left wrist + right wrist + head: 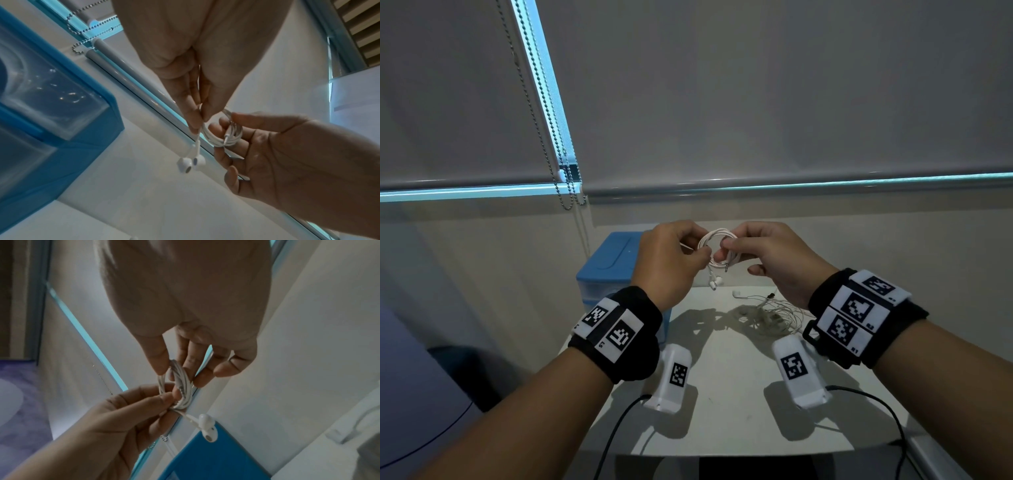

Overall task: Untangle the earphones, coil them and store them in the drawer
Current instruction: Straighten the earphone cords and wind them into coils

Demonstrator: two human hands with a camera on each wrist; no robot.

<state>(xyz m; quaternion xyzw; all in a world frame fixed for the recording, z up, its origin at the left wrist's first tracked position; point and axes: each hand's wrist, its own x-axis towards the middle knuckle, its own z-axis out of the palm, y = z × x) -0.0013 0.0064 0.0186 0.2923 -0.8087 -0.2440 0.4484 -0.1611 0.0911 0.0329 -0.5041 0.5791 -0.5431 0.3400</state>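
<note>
White earphones are wound into a small coil held in the air above the table between both hands. My left hand pinches the coil's left side, and the two earbuds dangle below its fingers. My right hand pinches the right side of the coil, with the jack plug lying across the loops. A blue drawer unit with clear drawer fronts stands at the table's back left, its drawers closed as far as I can see.
A second tangled set of thin earphones lies on the white table under my right hand. Grey roller blinds with a bead chain hang behind. Dark cables trail off the front edge.
</note>
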